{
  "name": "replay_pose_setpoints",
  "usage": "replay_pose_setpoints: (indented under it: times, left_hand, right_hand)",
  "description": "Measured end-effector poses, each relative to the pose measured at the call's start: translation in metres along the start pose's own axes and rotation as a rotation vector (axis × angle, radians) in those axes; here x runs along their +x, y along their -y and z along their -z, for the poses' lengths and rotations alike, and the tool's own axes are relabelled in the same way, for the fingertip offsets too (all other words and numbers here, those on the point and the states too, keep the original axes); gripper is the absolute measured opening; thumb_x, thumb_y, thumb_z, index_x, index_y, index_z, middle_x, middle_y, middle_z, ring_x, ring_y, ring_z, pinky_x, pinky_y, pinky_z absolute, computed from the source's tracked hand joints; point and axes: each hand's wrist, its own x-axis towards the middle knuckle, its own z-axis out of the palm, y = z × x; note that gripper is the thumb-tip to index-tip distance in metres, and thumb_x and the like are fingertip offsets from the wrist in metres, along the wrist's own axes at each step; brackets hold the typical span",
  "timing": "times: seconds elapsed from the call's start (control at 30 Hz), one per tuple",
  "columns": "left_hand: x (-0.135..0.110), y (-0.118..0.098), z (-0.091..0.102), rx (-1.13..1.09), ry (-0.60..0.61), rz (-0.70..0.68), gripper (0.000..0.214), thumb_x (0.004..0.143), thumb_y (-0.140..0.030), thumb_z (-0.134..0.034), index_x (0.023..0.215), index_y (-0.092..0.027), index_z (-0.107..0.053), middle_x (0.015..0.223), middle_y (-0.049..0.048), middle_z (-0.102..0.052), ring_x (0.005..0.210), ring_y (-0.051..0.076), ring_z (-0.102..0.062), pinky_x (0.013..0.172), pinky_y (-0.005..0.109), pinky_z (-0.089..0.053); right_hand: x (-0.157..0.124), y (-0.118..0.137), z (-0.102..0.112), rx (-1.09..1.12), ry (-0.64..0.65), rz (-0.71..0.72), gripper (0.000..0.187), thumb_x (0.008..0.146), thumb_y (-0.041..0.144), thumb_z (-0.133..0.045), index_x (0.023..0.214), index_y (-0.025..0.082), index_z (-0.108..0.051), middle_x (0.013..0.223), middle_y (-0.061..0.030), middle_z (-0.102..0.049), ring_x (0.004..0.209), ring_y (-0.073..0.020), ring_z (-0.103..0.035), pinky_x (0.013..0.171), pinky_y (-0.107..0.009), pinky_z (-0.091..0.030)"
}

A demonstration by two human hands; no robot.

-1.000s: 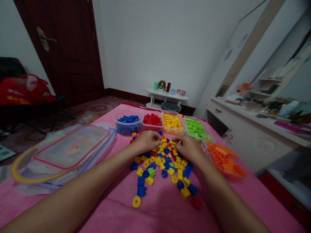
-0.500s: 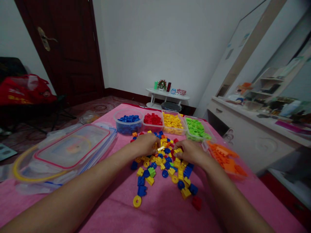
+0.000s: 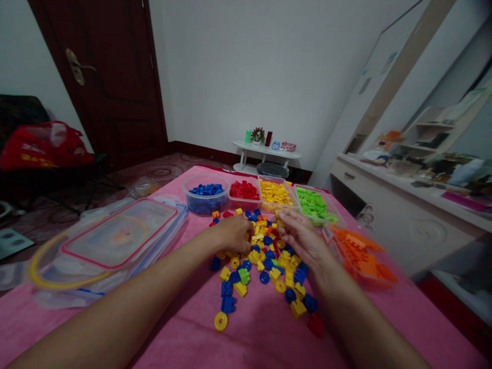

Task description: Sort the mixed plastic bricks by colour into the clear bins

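Observation:
Mixed toy building blocks [image 3: 268, 241], mostly yellow and blue, lie in a loose pile on the pink cloth. My left hand [image 3: 232, 233] reaches into the pile's left side with its fingers curled down; whatever is between the fingertips is hidden. Over the right side, my right hand [image 3: 303, 237] is raised and turned, pinching a yellow building block [image 3: 279, 218] between thumb and fingers. Sorted blocks fill containers behind the pile: a round tub with blue [image 3: 188, 197], then boxes of red [image 3: 244, 190], yellow [image 3: 275, 193] and green [image 3: 313, 205]. Orange blocks [image 3: 359, 253] fill a box at the right.
Clear lids [image 3: 123, 236], one rimmed in red, are stacked on the left of the pink cloth [image 3: 184, 328]. A white dresser [image 3: 400, 205] with clutter stands at the right. Beyond are a low white shelf [image 3: 246, 146], a dark door and a red bag [image 3: 46, 146].
My right hand has risen from the pile and turned, with a yellow building block now in its fingers. My left hand stays low among the blocks, its fingers more curled.

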Motion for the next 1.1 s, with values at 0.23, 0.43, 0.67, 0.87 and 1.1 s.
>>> replay_pose_setpoints:
  times: [0.23, 0.43, 0.67, 0.87, 1.1]
  left_hand:
    - [0.0, 0.001, 0.009, -0.074, -0.103, 0.054, 0.032, 0.061, -0.031, -0.058, 0.087, -0.015, -0.068, 0.081, 0.0104, -0.069, 0.07, 0.022, -0.063, 0.058, 0.027, -0.044]
    - [-0.003, -0.002, 0.037, -0.452, -0.293, -0.003, 0.032, 0.067, -0.031, -0.06, 0.095, -0.015, -0.065, 0.08, 0.0018, -0.066, 0.069, 0.015, -0.058, 0.06, 0.023, -0.042]
    - [-0.008, -0.011, 0.046, -0.77, -0.105, -0.312, 0.036, 0.071, -0.022, -0.062, 0.107, -0.019, -0.066, 0.104, 0.0026, -0.066, 0.091, 0.016, -0.059, 0.08, 0.025, -0.045]
    - [-0.01, -0.015, 0.049, -0.892, -0.069, -0.279, 0.046, 0.074, -0.026, -0.06, 0.12, -0.018, -0.059, 0.103, 0.0052, -0.066, 0.09, 0.017, -0.06, 0.078, 0.027, -0.047]
    - [-0.008, -0.018, 0.048, -0.999, -0.199, -0.192, 0.037, 0.077, -0.032, -0.058, 0.11, -0.015, -0.064, 0.099, 0.0073, -0.066, 0.086, 0.017, -0.061, 0.075, 0.027, -0.048]
  right_hand:
    - [-0.002, 0.002, -0.007, 0.406, -0.003, -0.194, 0.01, 0.079, 0.022, -0.06, 0.084, 0.014, -0.056, 0.062, 0.0011, -0.059, 0.04, -0.0037, -0.045, 0.03, -0.01, -0.03]
    - [-0.003, -0.007, -0.015, 0.376, 0.098, -0.341, 0.025, 0.092, 0.037, -0.044, 0.092, 0.015, -0.056, 0.065, -0.002, -0.062, 0.04, -0.0058, -0.05, 0.029, -0.011, -0.03]
    - [-0.007, -0.014, -0.021, 0.422, 0.286, -0.317, 0.035, 0.089, 0.047, -0.045, 0.108, 0.02, -0.055, 0.066, -0.0002, -0.062, 0.045, -0.0082, -0.056, 0.033, -0.012, -0.035]
    - [-0.008, -0.013, -0.021, 0.47, 0.174, -0.303, 0.022, 0.089, 0.036, -0.049, 0.101, 0.019, -0.055, 0.066, 0.0016, -0.062, 0.042, -0.0074, -0.054, 0.034, -0.013, -0.038]
    - [-0.013, -0.01, -0.027, 0.539, 0.236, -0.407, 0.028, 0.091, 0.044, -0.041, 0.096, 0.019, -0.054, 0.07, -0.0052, -0.064, 0.041, -0.0062, -0.05, 0.03, -0.009, -0.026]
